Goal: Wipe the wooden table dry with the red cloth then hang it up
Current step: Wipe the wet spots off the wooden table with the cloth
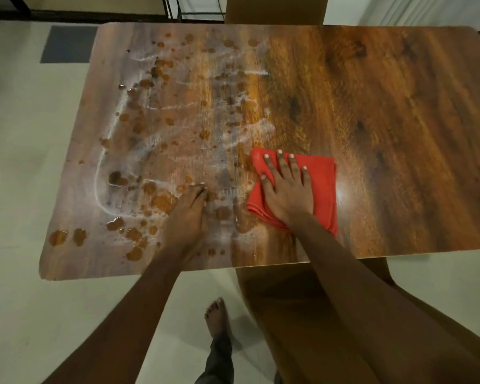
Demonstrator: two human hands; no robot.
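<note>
Your right hand (287, 189) lies flat on the red cloth (323, 187), fingers straight and spread, palm pressing down; nothing is gripped. The cloth is folded into a rough square and sits on the wooden table (394, 128) near the front edge, about mid-width, right at the line between wet and dry wood. Your left hand (190, 209) holds nothing: fingers together and roughly straight, tips touching the wet surface just left of the cloth, apart from it. Water drops and puddles (150, 84) with pale smear streaks cover the left half of the top; the right half looks glossy. On the floor: your bare foot (216, 318) below the front edge, and a dark mat (67, 44) at far left.
</note>
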